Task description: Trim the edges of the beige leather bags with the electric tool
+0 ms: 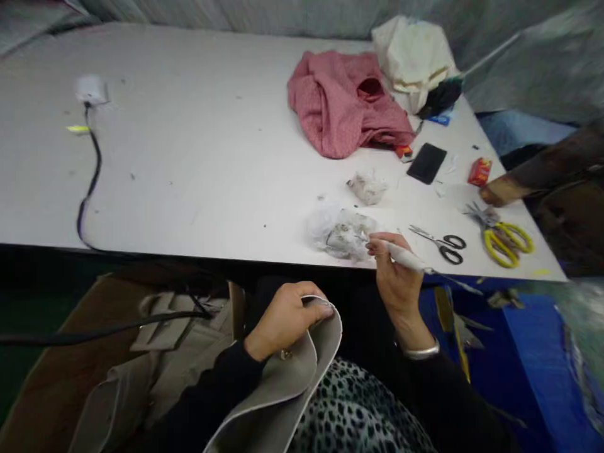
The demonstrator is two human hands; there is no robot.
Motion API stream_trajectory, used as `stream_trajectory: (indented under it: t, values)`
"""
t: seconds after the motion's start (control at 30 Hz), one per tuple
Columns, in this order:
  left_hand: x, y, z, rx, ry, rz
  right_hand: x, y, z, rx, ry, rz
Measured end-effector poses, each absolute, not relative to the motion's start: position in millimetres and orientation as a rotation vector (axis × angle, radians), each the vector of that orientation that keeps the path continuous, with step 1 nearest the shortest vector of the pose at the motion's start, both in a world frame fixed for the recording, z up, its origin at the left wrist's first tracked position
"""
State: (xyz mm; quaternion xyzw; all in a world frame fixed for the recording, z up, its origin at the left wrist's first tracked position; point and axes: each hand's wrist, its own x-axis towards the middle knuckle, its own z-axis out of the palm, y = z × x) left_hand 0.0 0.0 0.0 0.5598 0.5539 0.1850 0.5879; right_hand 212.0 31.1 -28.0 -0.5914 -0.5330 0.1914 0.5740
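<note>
In my left hand [295,314] I grip the edge of a beige bag piece [295,371], thumb on one side and fingers on the other. The piece curves open below the hand, and a small metal fitting shows on it. My right hand [399,283] is closed around a white pen-like tool [406,257] with a thin tip and a wire trailing from its back end. The tip points left, at a stained, crumpled white wad [346,236] on the table's front edge; I cannot tell if they touch. Black-handled scissors [441,242] lie to the right of this hand.
On the white table [189,145] lie yellow-handled pliers [507,242], a black flat object [427,162], a red box [480,171], pink cloth [340,100] and a white bag [413,53]. A black cable [97,163] hangs over the left edge. Beige pieces [189,352] fill a box below left.
</note>
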Motion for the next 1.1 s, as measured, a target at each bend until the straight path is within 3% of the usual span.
stream_trajectory:
  t: [0.23, 0.73, 1.1]
  values:
    - [1, -2, 1, 1.319, 1.268, 0.439, 199, -32, -18, -1.296, -1.165, 1.119]
    - [10, -10, 6, 1.303, 1.210, 0.417, 214, -45, -19, -1.353, -1.410, 1.248]
    - [12, -9, -12, 1.159, 1.043, 0.363, 217, -13, -11, -1.066, -1.611, 1.553]
